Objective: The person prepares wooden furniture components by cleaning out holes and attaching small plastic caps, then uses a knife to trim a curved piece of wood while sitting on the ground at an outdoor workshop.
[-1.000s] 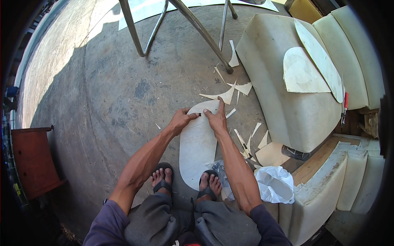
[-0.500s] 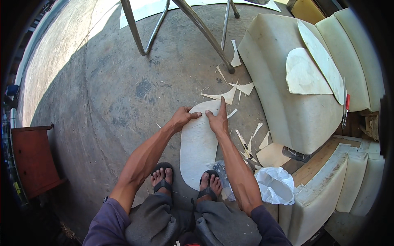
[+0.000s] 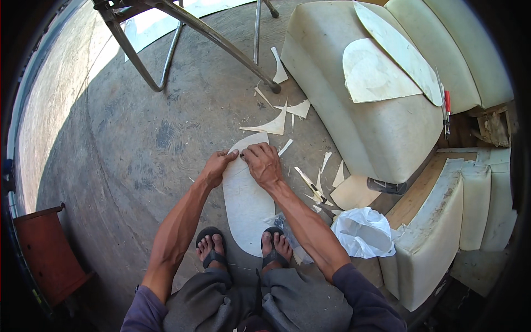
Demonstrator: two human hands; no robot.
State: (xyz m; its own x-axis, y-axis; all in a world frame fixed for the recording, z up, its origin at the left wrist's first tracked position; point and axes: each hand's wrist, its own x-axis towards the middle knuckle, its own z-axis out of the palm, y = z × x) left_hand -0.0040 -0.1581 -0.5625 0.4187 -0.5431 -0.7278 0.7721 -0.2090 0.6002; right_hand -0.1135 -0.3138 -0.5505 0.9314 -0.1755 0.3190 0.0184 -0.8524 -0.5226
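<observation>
A long off-white panel [image 3: 249,207] with rounded ends hangs or leans upright between my feet, its lower end by my sandals. At its upper left edge, my left hand [image 3: 217,167] is closed on the panel with the thumb on its face. My right hand [image 3: 263,162] lies over the upper part, fingers curled and pinched near the left thumb. A small dark spot shows at those fingertips, too small to make out. Several pale offcuts [image 3: 274,123] lie on the floor just beyond the panel, and a utility knife [image 3: 311,185] lies to its right.
At the right stands a cream upholstered seat [image 3: 354,133] with two cut pale panels [image 3: 379,77] and a red-handled tool [image 3: 447,108] on it. A white plastic bag [image 3: 362,235] sits nearer. Metal legs [image 3: 215,41] stand ahead; a reddish-brown box [image 3: 50,254] is at left.
My right hand has moved from the panel's right edge inward over its face, toward the left thumb, and its fingers have curled. The view has shifted, so surroundings appear farther left.
</observation>
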